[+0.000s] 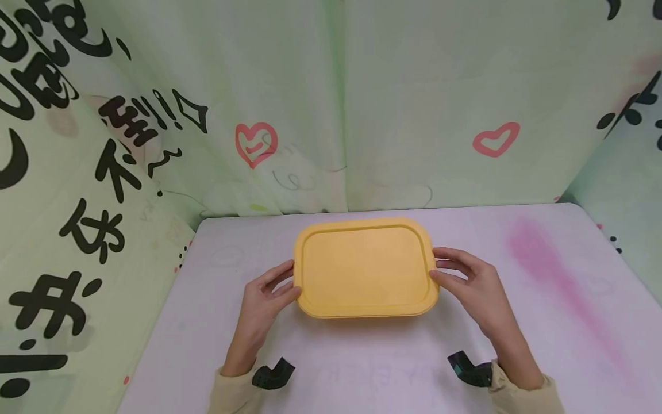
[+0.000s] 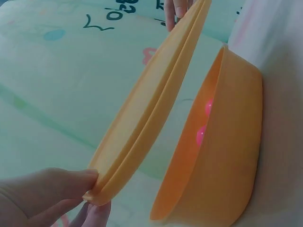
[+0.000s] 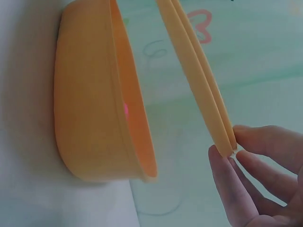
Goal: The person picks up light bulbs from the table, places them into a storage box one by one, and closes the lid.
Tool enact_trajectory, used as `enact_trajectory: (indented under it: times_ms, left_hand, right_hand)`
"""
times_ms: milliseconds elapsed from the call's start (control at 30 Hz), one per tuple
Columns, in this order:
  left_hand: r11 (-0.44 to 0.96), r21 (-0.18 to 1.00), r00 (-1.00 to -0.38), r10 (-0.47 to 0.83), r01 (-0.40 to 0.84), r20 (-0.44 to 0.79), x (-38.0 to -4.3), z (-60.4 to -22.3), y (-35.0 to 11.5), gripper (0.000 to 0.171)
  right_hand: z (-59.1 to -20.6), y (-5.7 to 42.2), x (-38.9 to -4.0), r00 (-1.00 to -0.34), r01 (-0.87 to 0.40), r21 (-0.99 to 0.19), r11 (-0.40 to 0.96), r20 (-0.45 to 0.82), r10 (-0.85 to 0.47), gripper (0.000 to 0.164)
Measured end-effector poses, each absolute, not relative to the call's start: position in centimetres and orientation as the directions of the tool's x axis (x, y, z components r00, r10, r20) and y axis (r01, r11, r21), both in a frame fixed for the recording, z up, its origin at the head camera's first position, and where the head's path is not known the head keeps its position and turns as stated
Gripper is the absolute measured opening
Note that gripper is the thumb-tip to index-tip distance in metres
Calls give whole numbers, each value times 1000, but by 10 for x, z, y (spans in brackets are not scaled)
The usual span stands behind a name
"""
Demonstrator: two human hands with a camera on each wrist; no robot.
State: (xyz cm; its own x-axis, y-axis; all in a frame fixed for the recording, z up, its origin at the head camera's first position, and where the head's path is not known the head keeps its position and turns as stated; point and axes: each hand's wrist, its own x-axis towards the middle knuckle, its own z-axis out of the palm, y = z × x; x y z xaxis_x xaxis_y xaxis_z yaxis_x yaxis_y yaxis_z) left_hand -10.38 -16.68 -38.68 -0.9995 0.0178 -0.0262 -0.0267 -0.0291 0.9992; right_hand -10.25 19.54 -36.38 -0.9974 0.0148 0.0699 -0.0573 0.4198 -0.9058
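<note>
A yellow rectangular lid with rounded corners is held level between both hands in the head view. The left hand pinches its left edge between thumb and fingers, and the right hand pinches the right edge. Both wrist views show a gap between the lid and an uncovered yellow box standing on the table below it. Inside the box, pink round things show over the rim. From the head the lid hides the box.
The box stands on a pale table with a pink smear on its right side. A pale green curtain with hearts and black lettering hangs behind the table and along its sides.
</note>
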Motion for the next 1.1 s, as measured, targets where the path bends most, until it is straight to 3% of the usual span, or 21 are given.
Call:
enact_trajectory:
  times_ms: [600, 1100]
  left_hand:
    - [82, 997, -997, -76, -13, -6, -139, -413, -153, 49]
    - [175, 981, -988, -136, -90, -66, -163, -423, -145, 48]
  right_hand:
    - [-383, 199, -139, -999, -50, -881, 470, 39, -34, 50]
    - [-389, 193, -160, -999, -2, -841, 541, -23, -40, 55]
